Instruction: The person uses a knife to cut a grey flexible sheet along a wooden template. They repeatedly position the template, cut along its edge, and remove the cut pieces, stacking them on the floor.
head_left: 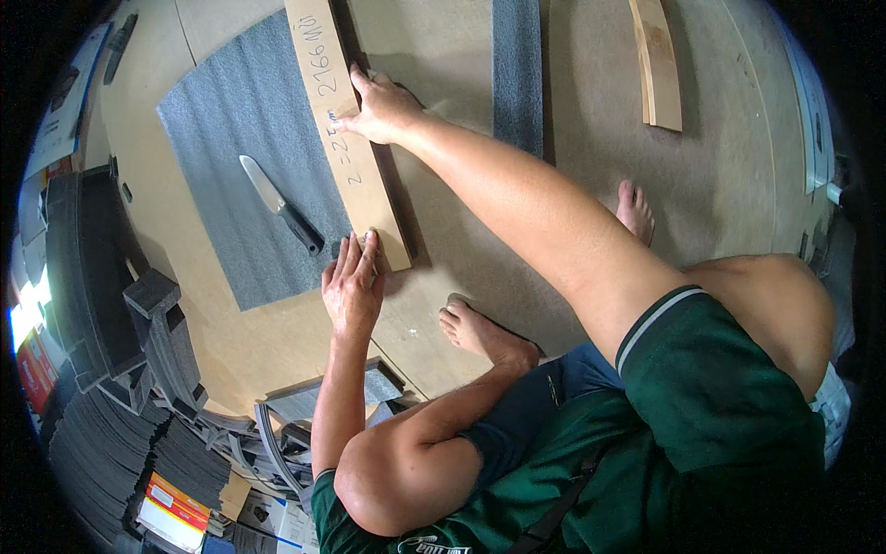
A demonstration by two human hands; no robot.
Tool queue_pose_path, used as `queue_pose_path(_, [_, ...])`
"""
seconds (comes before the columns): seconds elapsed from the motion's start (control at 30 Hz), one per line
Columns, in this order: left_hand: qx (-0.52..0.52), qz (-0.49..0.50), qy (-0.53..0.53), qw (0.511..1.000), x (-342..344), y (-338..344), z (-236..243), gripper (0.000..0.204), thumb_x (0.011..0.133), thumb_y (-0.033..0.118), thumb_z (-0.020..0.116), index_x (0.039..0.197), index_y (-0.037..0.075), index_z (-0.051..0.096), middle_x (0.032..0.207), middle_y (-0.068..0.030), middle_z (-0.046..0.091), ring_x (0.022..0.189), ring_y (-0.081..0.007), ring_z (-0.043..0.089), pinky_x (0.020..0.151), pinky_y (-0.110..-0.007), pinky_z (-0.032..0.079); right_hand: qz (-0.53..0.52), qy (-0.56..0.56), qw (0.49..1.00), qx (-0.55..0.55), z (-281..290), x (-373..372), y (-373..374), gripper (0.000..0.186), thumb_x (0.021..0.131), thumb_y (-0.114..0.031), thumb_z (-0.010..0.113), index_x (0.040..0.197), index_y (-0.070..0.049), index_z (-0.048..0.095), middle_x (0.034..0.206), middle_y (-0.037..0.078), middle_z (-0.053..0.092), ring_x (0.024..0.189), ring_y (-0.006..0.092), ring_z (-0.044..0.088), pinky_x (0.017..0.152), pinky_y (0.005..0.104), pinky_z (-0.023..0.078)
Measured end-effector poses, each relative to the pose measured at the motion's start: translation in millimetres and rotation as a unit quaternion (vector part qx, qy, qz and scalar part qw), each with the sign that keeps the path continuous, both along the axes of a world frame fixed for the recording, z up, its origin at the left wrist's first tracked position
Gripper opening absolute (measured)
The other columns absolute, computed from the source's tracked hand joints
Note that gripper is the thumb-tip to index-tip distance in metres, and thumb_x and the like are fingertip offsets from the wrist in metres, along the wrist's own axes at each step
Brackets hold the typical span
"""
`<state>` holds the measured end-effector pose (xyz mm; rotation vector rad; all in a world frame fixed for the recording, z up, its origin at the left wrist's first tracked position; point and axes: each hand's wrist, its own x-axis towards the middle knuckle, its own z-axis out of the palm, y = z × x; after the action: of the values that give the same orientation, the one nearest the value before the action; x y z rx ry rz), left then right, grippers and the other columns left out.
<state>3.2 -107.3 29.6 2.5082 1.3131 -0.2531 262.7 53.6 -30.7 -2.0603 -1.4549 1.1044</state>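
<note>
The bare left grip (353, 295) rests back uppermost, its fingers extended side by side, wrist nearly in line with the bare left forearm (338, 392). The bare right grip (386, 109) spreads thumb from fingers; the bare right arm (526, 208) stretches diagonally forward and leftward.

A smooth tan floor (591, 55) spreads beneath the scene, crossed by a thin dark seam (395, 369) and dappled with soft shadows. At lower left, dark grey sheets (88, 471) are packed in a thick stack near an orange-and-white package (175, 511), with angular grey pieces (171, 346) heaped farther up. White light (32, 300) glares at the far left; 1 pale, blue-edged panel (812, 111) lines the right.
</note>
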Motion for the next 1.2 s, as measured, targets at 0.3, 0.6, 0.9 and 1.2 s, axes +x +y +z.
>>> queue_pose_path(0.3, [0.014,0.003,-0.032,0.999,0.5,-1.3,-5.1,0.077,0.083,0.007,0.080,0.155,0.022,0.058,0.153,-0.0181,0.061,0.143,-0.0330,0.058,0.110,-0.048,0.050,0.062,0.013,0.996,0.060,-11.8,17.1,-8.1,0.120,0.083,-0.055,0.084,0.170,-0.001,0.021,0.156,0.028,0.049,0.143,0.0431,0.053,0.120,0.0497,0.046])
queue_pose_path(0.6, [-0.021,0.015,-0.003,1.000,2.2,1.8,2.0,0.077,0.083,0.009,0.079,0.155,0.025,0.058,0.157,-0.0166,0.059,0.144,-0.0324,0.058,0.113,-0.048,0.048,0.088,0.019,0.996,0.006,0.3,16.0,-10.1,0.117,0.090,-0.049,0.079,0.170,0.001,0.011,0.129,0.034,0.069,0.117,0.0474,0.071,0.104,0.0519,0.057])
queue_pose_path(0.9, [-0.008,-0.006,-0.020,1.000,-1.4,2.3,1.5,0.077,0.082,0.010,0.081,0.155,0.022,0.058,0.154,-0.0194,0.061,0.141,-0.0353,0.060,0.110,-0.048,0.050,0.087,0.006,0.993,-0.085,25.7,16.5,-3.2,0.121,0.088,-0.053,0.083,0.173,-0.009,0.009,0.145,0.028,0.062,0.127,0.0439,0.066,0.107,0.0556,0.053])
queue_pose_path(1.2, [-0.015,0.005,-0.013,1.000,0.4,0.9,2.1,0.072,0.087,0.010,0.078,0.155,0.021,0.059,0.154,-0.0203,0.061,0.142,-0.0376,0.059,0.110,-0.050,0.050,0.310,-0.332,0.888,0.072,47.8,-0.3,28.0,0.094,0.091,-0.045,0.075,0.167,-0.007,0.035,0.176,0.014,0.030,0.162,0.0369,0.026,0.132,0.0681,0.005])
